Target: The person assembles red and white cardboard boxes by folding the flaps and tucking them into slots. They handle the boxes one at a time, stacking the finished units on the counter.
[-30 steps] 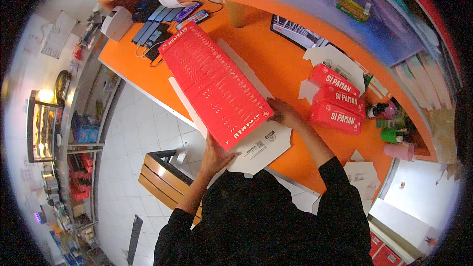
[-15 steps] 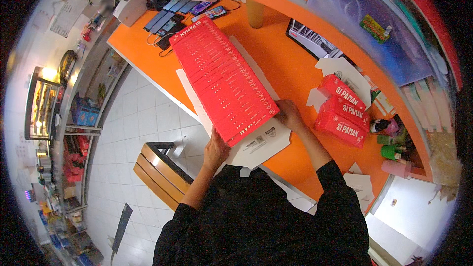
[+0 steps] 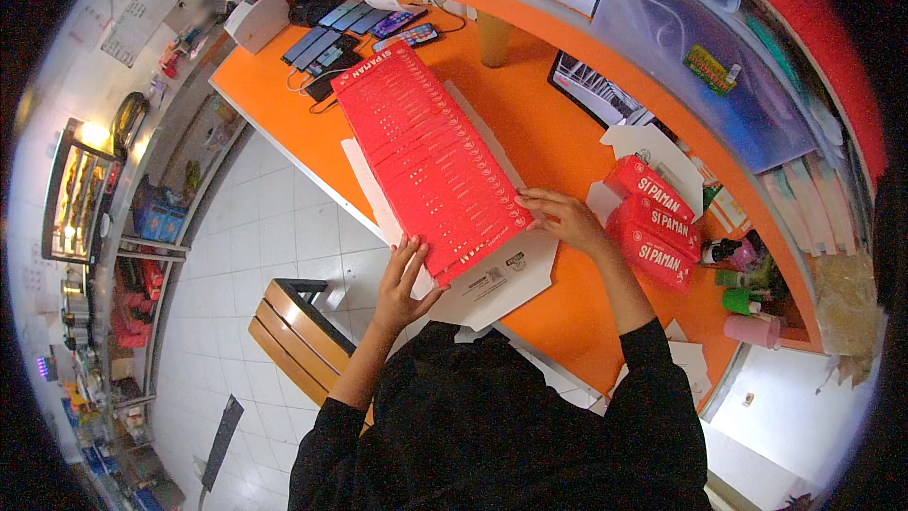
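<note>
A long row of red folded cartons, packed tightly edge to edge, lies aslant on the orange counter. Beneath it, the white face of an unfolded carton sticks out at the near end and along the sides. At the row's near left corner is my left hand, its fingers spread and their tips on the red edge. My right hand reaches the near right corner with outstretched fingers resting on the cartons. Neither hand is closed round anything.
Three red boxes stand in a row to the right, by a white opened carton. Several phones lie at the far left of the orange counter. A tablet leans at the back. A wooden bench stands left.
Both hands have loosened from the sides of the carton row. Their fingers have straightened onto its near corners. The row stays on the counter; the view has shifted slightly.
</note>
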`<action>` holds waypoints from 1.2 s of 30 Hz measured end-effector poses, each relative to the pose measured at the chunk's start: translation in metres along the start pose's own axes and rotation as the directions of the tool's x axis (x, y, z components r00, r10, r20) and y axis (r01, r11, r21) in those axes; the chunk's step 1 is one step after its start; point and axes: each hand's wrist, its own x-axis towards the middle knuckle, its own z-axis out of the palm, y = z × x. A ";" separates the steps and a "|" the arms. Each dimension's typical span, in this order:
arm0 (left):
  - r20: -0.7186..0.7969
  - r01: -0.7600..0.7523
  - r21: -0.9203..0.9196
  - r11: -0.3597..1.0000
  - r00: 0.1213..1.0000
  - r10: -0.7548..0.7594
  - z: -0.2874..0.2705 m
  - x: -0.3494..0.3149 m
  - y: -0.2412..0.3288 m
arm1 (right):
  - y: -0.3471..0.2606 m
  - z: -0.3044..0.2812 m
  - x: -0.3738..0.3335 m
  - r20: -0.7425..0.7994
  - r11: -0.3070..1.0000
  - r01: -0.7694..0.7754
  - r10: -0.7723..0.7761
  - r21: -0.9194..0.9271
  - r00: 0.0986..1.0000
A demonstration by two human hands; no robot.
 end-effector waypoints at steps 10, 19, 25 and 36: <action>-0.015 -0.011 -0.025 1.000 1.000 0.010 0.002 0.001 0.002 | -0.003 0.011 -0.007 -0.084 0.996 -0.029 0.036 0.084 0.996; 0.015 -0.014 0.060 0.998 1.000 0.013 0.001 -0.002 0.003 | -0.024 -0.113 -0.083 -0.548 0.667 -0.545 0.239 -0.507 0.802; 0.049 -0.072 0.113 0.991 0.997 0.066 0.000 0.007 -0.003 | 0.047 -0.154 -0.147 -0.470 0.606 -0.642 0.444 -0.471 0.763; -0.041 -0.337 -0.158 0.928 0.941 0.335 0.020 -0.012 0.039 | -0.105 -0.141 -0.126 -0.389 0.740 -0.512 0.358 -0.435 0.849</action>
